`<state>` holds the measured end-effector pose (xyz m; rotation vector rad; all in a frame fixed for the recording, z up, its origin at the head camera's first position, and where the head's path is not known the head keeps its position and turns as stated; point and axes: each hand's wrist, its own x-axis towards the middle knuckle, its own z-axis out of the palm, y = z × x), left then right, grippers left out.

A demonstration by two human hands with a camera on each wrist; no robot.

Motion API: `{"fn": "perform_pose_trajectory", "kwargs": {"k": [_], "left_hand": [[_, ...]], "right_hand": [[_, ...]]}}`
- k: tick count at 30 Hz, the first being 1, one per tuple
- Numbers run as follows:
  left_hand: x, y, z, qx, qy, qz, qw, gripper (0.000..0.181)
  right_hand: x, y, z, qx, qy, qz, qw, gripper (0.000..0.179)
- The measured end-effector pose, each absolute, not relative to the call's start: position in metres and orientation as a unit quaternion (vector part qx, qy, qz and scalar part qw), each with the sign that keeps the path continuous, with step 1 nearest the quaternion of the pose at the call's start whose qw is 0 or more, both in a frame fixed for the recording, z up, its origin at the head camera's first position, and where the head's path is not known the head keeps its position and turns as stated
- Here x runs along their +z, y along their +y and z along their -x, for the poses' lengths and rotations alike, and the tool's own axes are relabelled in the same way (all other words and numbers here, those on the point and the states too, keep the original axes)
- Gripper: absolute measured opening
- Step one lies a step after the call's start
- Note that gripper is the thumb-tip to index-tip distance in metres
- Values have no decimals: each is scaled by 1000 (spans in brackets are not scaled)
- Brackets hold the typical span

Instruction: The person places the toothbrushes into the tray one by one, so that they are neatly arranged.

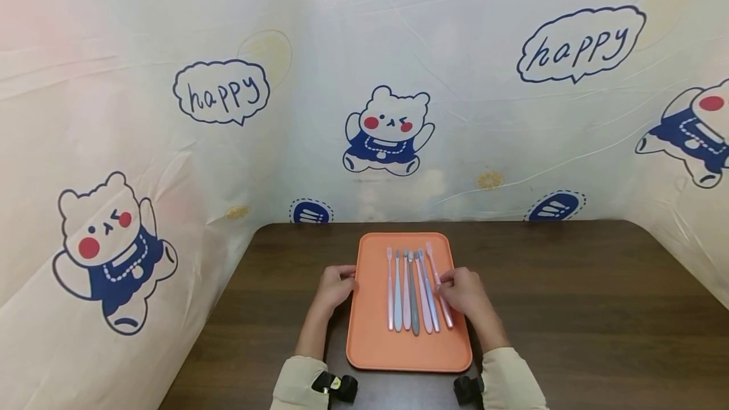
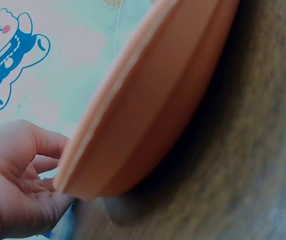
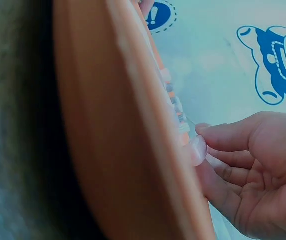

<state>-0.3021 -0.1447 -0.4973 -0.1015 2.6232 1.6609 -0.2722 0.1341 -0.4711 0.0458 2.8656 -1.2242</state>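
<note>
An orange tray point(image 1: 407, 353) lies on the table with several toothbrushes point(image 1: 414, 302) in pink, blue and grey side by side on it, heads toward the far end. At the tray's left side, my left hand point(image 1: 335, 286) grips the rim; the left wrist view shows its fingers and thumb point(image 2: 52, 205) about the edge. My right hand point(image 1: 464, 293) pinches the rightmost pink toothbrush point(image 1: 447, 318), which slants apart from the row. In the right wrist view, that toothbrush's rounded handle end point(image 3: 198, 150) shows between thumb and fingers, just above the tray's rim.
The dark wooden table point(image 1: 569, 309) extends to both sides of the tray. Behind it and at the sides hangs a pale curtain point(image 1: 319, 144) printed with bears and the word "happy". Black wrist cameras point(image 1: 344, 388) sit close to the tray's near corners.
</note>
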Motion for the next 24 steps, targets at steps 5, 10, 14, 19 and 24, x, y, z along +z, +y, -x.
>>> {"fn": "perform_pose_trajectory", "kwargs": {"k": [5, 10, 14, 19, 24], "left_hand": [[-498, -145, 303, 543, 839, 29, 19, 47], [-499, -146, 304, 551, 834, 25, 19, 48], [-499, -146, 305, 551, 834, 22, 21, 49], [-500, -146, 304, 549, 835, 25, 25, 48], [-500, -146, 304, 545, 838, 24, 23, 48]], "right_hand": [[-471, 130, 271, -377, 926, -14, 6, 16], [-470, 128, 270, -357, 934, -11, -2, 15], [-471, 128, 270, -339, 941, -8, -18, 12], [-473, 128, 270, -336, 942, -16, -13, 13], [-474, 128, 270, -336, 941, -23, -7, 17]]}}
